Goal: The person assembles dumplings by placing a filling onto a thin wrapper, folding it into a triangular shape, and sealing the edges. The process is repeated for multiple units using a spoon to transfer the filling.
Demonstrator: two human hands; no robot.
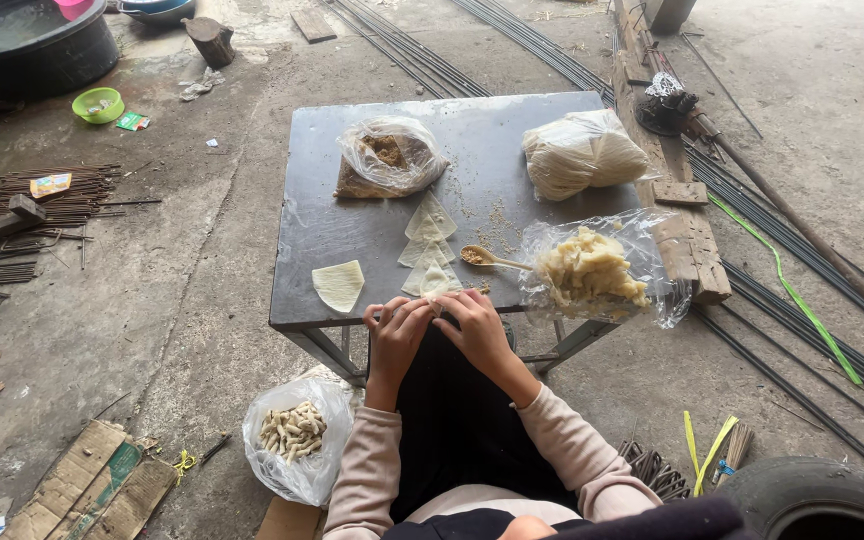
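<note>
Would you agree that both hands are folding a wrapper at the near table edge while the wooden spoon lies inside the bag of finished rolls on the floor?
Not quite: the head view shows the wooden spoon lying on the table, beside the wrappers. Both the left hand and right hand do work a wrapper at the near edge.

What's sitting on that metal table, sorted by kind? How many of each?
Clear plastic bags: 3, one of brown filling, one of white wrappers, one of pale yellow pieces
Loose triangular wrappers: about 4, overlapping, count unsure
Wooden spoon: 1
Total: about 8
Both hands, left hand and right hand, pinch another wrapper at the table edge.
</note>
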